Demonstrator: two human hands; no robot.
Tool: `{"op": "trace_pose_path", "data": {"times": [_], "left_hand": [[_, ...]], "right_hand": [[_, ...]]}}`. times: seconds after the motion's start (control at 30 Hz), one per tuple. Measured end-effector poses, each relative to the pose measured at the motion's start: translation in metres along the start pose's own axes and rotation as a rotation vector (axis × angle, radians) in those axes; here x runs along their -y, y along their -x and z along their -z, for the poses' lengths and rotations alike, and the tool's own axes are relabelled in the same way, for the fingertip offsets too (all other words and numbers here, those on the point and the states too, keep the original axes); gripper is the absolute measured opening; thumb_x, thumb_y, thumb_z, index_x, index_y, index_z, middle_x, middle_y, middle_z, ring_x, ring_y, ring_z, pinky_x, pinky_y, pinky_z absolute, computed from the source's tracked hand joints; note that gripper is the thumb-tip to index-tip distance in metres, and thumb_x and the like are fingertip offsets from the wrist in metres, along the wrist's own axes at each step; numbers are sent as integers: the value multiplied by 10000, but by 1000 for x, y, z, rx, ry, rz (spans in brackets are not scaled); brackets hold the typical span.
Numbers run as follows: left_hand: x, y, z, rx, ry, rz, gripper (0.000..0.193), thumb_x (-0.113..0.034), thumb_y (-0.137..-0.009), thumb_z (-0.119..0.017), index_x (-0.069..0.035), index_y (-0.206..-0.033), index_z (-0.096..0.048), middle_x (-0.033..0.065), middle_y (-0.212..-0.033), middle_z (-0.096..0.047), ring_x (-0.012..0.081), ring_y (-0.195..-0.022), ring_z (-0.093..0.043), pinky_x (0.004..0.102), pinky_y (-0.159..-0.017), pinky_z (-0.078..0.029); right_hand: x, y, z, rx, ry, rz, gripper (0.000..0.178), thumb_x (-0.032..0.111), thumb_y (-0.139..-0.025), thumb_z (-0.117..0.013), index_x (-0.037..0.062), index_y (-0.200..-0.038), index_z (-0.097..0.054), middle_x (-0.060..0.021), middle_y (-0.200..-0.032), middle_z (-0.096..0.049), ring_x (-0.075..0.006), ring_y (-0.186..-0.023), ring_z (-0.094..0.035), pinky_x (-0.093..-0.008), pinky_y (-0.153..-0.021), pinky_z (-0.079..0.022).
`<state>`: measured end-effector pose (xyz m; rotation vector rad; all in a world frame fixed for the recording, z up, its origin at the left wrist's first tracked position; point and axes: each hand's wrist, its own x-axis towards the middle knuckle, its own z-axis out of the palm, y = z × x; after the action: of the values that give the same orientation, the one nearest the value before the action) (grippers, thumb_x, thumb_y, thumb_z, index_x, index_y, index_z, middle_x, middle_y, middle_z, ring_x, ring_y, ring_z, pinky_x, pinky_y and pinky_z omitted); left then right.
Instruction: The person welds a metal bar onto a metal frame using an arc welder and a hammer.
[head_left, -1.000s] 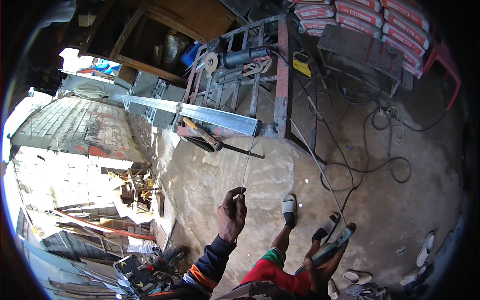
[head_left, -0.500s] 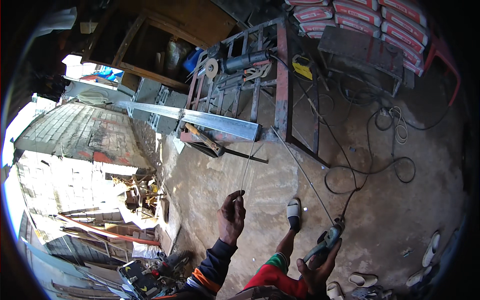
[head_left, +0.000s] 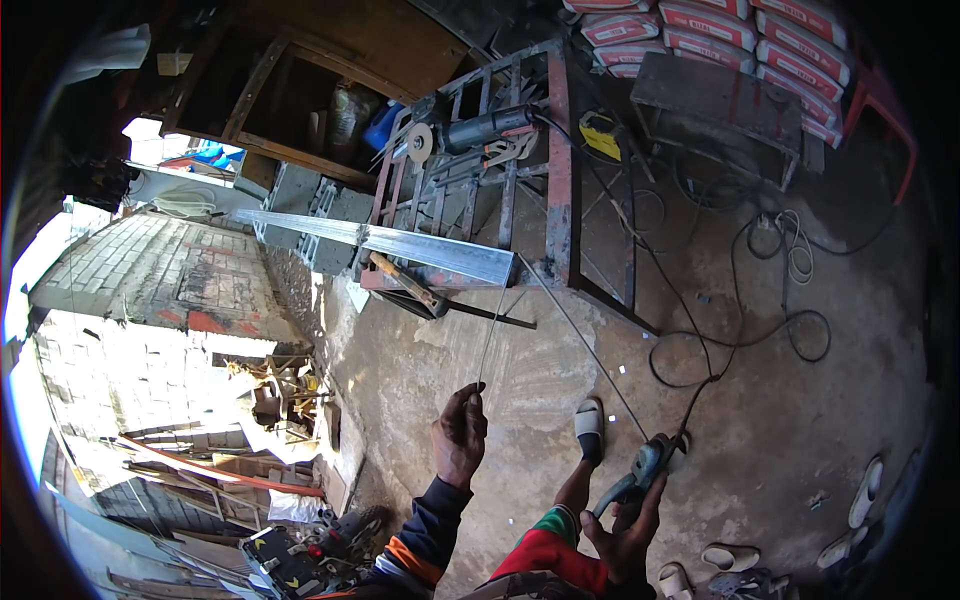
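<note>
My left hand [head_left: 459, 440] is closed in a pinch on a thin metal rod [head_left: 491, 338], whose far end reaches the near end of a long silver metal bar [head_left: 440, 251]. In my right hand [head_left: 628, 535] is a grey-green welding electrode holder [head_left: 640, 474] with a dark cable at its head. A long welding electrode [head_left: 590, 354] runs from its jaws up to the same bar end; whether its tip touches cannot be made out. The bar lies across a rusty metal frame stand [head_left: 562, 190].
An angle grinder [head_left: 485, 130] and a clamp [head_left: 510, 150] rest on the stand. A wooden-handled tool [head_left: 408, 284] sticks out at its near edge. Black cable [head_left: 740, 347] loops over the floor at right. Stacked sacks [head_left: 710, 22], a metal bench [head_left: 715, 100] and loose slippers [head_left: 728, 556] stand around.
My right hand has moved slightly left, tilting the electrode holder. The electrode's tip has swung left, in to the bar's end. My left hand has barely moved.
</note>
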<state>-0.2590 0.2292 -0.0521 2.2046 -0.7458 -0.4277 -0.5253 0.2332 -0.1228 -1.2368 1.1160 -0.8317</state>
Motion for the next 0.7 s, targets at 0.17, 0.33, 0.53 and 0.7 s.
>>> {"op": "trace_pose_path", "data": {"times": [0.17, 0.33, 0.53, 0.7], "left_hand": [[-1, 0, 0, -5, -6, -13, 256, -221, -1009, -539, -27, -1143, -638, -50, -598, -459, 31, -543, -424, 222, -502, -345], [-3, 0, 1, -2, -3, -6, 253, -216, -1011, -534, -28, -1145, -639, -51, -596, -451, 29, -545, -416, 219, -502, -341], [-1, 0, 1, 0, 13, 5, 265, -221, -1011, -536, -25, -1156, -638, -51, -600, -447, 29, -544, -408, 219, -500, -335], [-4, -1, 1, 18, 74, 14, 293, -232, -1015, -530, -1, -1168, -626, -55, -616, -441, 28, -545, -390, 215, -500, -321]], "right_hand": [[9, -3, -1, 54, -46, -73, 1198, 196, -648, -840, -13, -1529, -55, -51, -934, -515, -159, -818, -484, -298, -740, -450], [12, -3, -4, 38, -66, -79, 1200, 230, -649, -851, -16, -1529, -72, -54, -938, -504, -159, -808, -477, -301, -732, -455], [12, -4, -7, 5, -53, -59, 1206, 266, -633, -860, -27, -1524, -101, -67, -948, -506, -160, -787, -485, -298, -710, -457], [7, -7, -9, -14, 38, 15, 1204, 274, -618, -859, -39, -1518, -123, -75, -943, -510, -163, -758, -488, -293, -683, -454]]}}
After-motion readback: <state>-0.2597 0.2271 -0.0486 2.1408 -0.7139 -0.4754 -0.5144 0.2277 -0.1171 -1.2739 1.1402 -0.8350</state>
